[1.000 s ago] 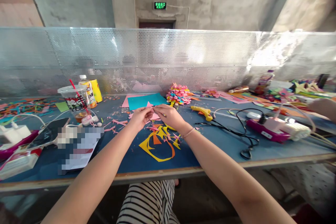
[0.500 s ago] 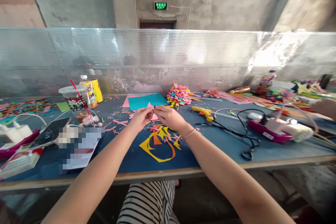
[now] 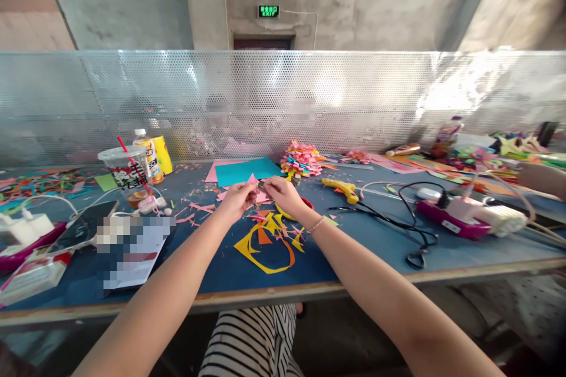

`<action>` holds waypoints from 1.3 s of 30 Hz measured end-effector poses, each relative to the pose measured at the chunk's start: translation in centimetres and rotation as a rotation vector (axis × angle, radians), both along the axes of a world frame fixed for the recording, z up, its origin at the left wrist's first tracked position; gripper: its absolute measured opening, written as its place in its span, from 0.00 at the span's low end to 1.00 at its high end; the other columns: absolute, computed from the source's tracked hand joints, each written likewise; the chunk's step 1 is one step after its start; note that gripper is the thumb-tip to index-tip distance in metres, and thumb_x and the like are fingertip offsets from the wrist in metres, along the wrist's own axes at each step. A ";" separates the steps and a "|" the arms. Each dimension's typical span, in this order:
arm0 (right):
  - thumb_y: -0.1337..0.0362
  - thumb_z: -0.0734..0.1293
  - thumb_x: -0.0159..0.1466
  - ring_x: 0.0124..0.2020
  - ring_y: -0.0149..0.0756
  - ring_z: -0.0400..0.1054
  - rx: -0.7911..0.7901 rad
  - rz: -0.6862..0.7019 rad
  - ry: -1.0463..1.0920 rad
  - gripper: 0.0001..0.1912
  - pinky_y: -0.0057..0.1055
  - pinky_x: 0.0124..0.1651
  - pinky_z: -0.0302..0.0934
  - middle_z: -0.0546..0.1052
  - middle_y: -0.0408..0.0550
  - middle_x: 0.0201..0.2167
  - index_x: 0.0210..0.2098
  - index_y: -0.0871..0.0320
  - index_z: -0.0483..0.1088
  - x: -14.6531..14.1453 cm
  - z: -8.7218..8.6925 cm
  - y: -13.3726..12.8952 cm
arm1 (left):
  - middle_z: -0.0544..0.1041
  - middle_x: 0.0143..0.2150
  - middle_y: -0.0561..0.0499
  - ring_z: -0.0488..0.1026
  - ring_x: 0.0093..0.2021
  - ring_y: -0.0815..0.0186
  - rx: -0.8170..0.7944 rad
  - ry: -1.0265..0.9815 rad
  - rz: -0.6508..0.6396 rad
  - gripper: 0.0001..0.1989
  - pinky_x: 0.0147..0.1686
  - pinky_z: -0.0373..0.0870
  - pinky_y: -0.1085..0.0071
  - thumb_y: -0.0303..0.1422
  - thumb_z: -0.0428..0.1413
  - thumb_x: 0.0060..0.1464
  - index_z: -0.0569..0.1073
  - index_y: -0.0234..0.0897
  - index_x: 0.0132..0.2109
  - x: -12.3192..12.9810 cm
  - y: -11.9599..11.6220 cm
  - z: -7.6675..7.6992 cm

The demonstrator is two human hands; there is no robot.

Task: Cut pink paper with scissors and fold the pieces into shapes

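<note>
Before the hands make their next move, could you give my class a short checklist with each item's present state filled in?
1. Pink paper piece pinched in the left hand: ok.
2. What the right hand has in its grip: cannot tell; the fingers hide most of it.
3. Blue tabletop below the hands free of scraps: not ok; a yellow paper offcut and an orange paper offcut lie there.
4. Yellow hot-glue gun apart from the right hand: ok.
5. Glue gun switched off: cannot tell.
6. Lidded plastic cup away from the left hand: ok.
</note>
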State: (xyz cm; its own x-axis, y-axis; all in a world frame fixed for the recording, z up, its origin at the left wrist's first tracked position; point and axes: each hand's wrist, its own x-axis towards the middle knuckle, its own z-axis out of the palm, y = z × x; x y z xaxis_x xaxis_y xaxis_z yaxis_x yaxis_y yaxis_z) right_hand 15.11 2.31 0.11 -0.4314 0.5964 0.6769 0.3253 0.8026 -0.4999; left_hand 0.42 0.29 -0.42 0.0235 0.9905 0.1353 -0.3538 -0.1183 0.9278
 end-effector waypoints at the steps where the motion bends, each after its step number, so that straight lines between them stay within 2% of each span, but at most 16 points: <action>1: 0.64 0.55 0.60 0.23 0.27 0.60 -0.069 0.023 -0.002 0.11 0.25 0.27 0.56 0.65 0.43 0.21 0.23 0.59 0.63 -0.2 -0.2 0.1 | 0.67 0.18 0.55 0.62 0.18 0.77 0.013 0.014 -0.008 0.09 0.20 0.60 0.79 0.33 0.59 0.36 0.68 0.32 0.23 0.0 0.0 0.0; 4: 0.61 0.55 0.60 0.22 0.26 0.59 -0.167 0.045 -0.002 0.13 0.23 0.25 0.53 0.64 0.41 0.20 0.22 0.59 0.61 -0.6 -0.5 0.2 | 0.66 0.18 0.55 0.63 0.19 0.76 0.039 0.060 -0.030 0.09 0.22 0.62 0.78 0.34 0.58 0.37 0.67 0.32 0.23 0.2 -0.2 -0.1; 8: 0.60 0.55 0.60 0.22 0.27 0.57 -0.167 0.033 -0.013 0.15 0.24 0.25 0.51 0.63 0.41 0.18 0.20 0.59 0.59 -0.8 -0.6 0.1 | 0.68 0.20 0.54 0.65 0.21 0.74 0.057 0.141 -0.029 0.08 0.24 0.63 0.77 0.33 0.57 0.38 0.66 0.33 0.24 0.6 -0.6 -0.1; 14: 0.64 0.54 0.59 0.21 0.26 0.56 -0.160 0.040 -0.004 0.13 0.24 0.25 0.50 0.62 0.40 0.18 0.19 0.59 0.58 -0.5 -0.1 0.1 | 0.71 0.24 0.51 0.68 0.22 0.71 -0.002 0.217 -0.101 0.08 0.21 0.64 0.75 0.36 0.54 0.43 0.67 0.35 0.30 0.6 -0.6 -0.4; 20: 0.61 0.53 0.60 0.19 0.26 0.55 -0.314 0.140 0.066 0.13 0.24 0.22 0.50 0.61 0.39 0.17 0.21 0.59 0.58 -0.4 -0.3 0.2 | 0.70 0.24 0.51 0.67 0.22 0.71 0.057 0.220 -0.115 0.08 0.21 0.63 0.75 0.37 0.52 0.44 0.68 0.36 0.30 0.2 -0.1 -0.7; 23: 0.60 0.55 0.60 0.19 0.25 0.54 -0.328 0.163 0.073 0.14 0.23 0.22 0.49 0.60 0.39 0.17 0.21 0.59 0.57 -0.5 -0.4 0.2 | 0.70 0.23 0.52 0.68 0.22 0.70 0.064 0.225 -0.112 0.09 0.21 0.63 0.75 0.37 0.53 0.44 0.68 0.36 0.31 0.2 -0.1 -0.8; 28: 0.62 0.54 0.60 0.20 0.25 0.54 -0.241 0.170 0.038 0.13 0.23 0.23 0.49 0.59 0.39 0.18 0.20 0.59 0.56 -0.2 -0.2 0.2 | 0.71 0.22 0.51 0.67 0.20 0.71 0.003 0.163 -0.125 0.11 0.21 0.62 0.75 0.40 0.54 0.44 0.68 0.35 0.28 0.3 -0.3 -0.4; 31: 0.64 0.54 0.60 0.22 0.25 0.53 -0.097 0.142 -0.031 0.12 0.24 0.25 0.48 0.59 0.39 0.19 0.20 0.59 0.56 0.1 0.0 0.1 | 0.70 0.19 0.50 0.66 0.17 0.72 -0.090 0.080 -0.216 0.18 0.18 0.61 0.76 0.46 0.49 0.46 0.68 0.33 0.26 0.0 -0.4 -0.1; 33: 0.66 0.55 0.59 0.23 0.26 0.53 0.032 0.130 -0.112 0.11 0.24 0.27 0.49 0.59 0.40 0.20 0.21 0.59 0.57 0.5 0.3 0.0 | 0.70 0.17 0.50 0.64 0.15 0.73 -0.152 0.059 -0.249 0.19 0.16 0.60 0.76 0.46 0.49 0.46 0.69 0.33 0.25 -0.2 -0.4 0.1; 36: 0.67 0.56 0.60 0.26 0.27 0.55 0.192 0.131 -0.226 0.11 0.25 0.31 0.51 0.61 0.41 0.21 0.21 0.59 0.59 1.0 0.7 0.0 | 0.71 0.18 0.49 0.66 0.16 0.73 -0.224 0.043 -0.224 0.13 0.18 0.63 0.77 0.39 0.51 0.47 0.69 0.31 0.25 -0.4 -0.2 0.1; 39: 0.64 0.56 0.61 0.29 0.29 0.58 0.250 0.126 -0.272 0.10 0.26 0.35 0.53 0.65 0.45 0.25 0.26 0.59 0.63 1.4 0.9 0.2 | 0.73 0.22 0.48 0.70 0.22 0.71 -0.214 -0.003 -0.189 0.06 0.24 0.67 0.76 0.29 0.52 0.47 0.70 0.30 0.28 -0.4 0.0 -0.1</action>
State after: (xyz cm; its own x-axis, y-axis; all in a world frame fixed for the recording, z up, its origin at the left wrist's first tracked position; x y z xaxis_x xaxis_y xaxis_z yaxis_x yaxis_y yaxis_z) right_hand 16.55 2.46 1.00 -0.6742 0.3586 0.6457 0.3103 0.9308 -0.1930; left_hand -0.03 0.30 -0.52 0.2102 0.9747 -0.0763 -0.3536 0.1485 0.9235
